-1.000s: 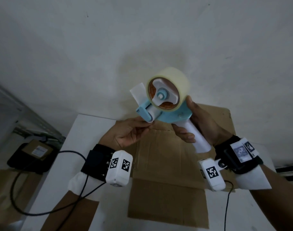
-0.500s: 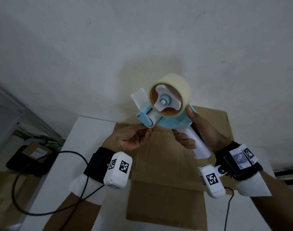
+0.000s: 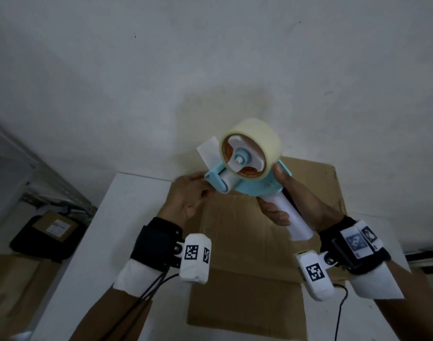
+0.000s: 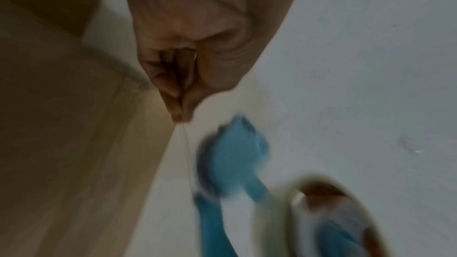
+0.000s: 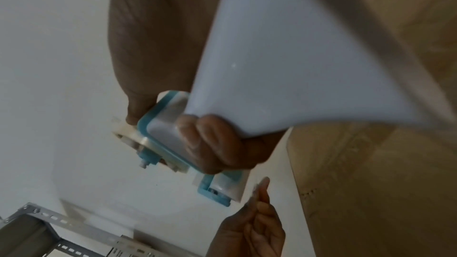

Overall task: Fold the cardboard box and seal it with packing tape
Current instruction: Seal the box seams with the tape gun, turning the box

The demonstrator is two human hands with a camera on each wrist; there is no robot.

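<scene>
A flattened brown cardboard box (image 3: pixel 247 247) lies on the white table (image 3: pixel 107 232). Above it my right hand (image 3: pixel 289 200) grips the white handle of a blue tape dispenser (image 3: pixel 250 178) that carries a roll of clear packing tape (image 3: pixel 257 139). The handle (image 5: pixel 284 62) fills the right wrist view, my fingers (image 5: pixel 217 140) curled round it. My left hand (image 3: pixel 193 190) is just left of the dispenser's roller. In the blurred left wrist view its thumb and fingertips (image 4: pixel 181 110) pinch the thin free end of the tape, which runs to the dispenser (image 4: pixel 232 155).
A white wall (image 3: pixel 210 57) rises right behind the table. A metal shelf frame (image 3: pixel 50 183) stands at the left. A black bag with a small carton (image 3: pixel 48 230) and another cardboard piece (image 3: pixel 11 284) lie on the floor beside the table. Cables hang from both wrists.
Both hands and the dispenser have shifted slightly lower in view. My left hand has moved up to the dispenser's roller and now pinches the tape end there.
</scene>
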